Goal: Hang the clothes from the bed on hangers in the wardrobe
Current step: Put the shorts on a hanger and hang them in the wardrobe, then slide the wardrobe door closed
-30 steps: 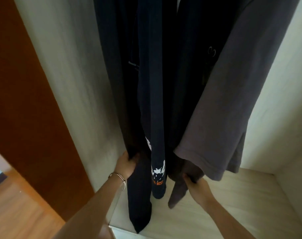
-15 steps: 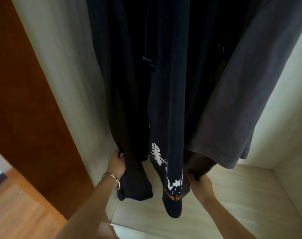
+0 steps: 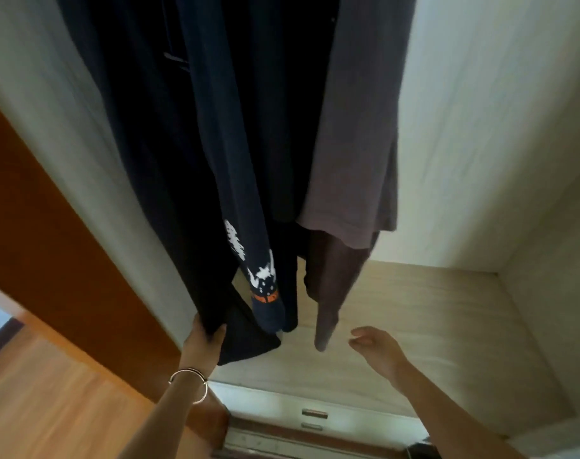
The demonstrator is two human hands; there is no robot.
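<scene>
In the centre of the frame, three dark clothes hang side by side inside a pale wardrobe (image 3: 480, 127), seen from above looking down. At the left hangs a long black garment (image 3: 149, 160). Beside it is a navy garment (image 3: 235, 154) with a white and orange print near its lower end. At the right hangs a grey-brown shirt (image 3: 354, 127), with a darker brown strip of fabric dangling below its hem.

In the lower centre, the left hand (image 3: 204, 339) grips the bottom edge of the black garment, thumb and fingers curled round the cloth. A thin bracelet (image 3: 191, 382) circles that wrist. In the lower right, the right hand (image 3: 378, 349) holds nothing; its fingers are loose and slightly apart, near the brown strip's tip but not touching it.

Along the bottom edge sits a white drawer (image 3: 315, 414). An orange-brown door (image 3: 50, 243) fills the left side.
</scene>
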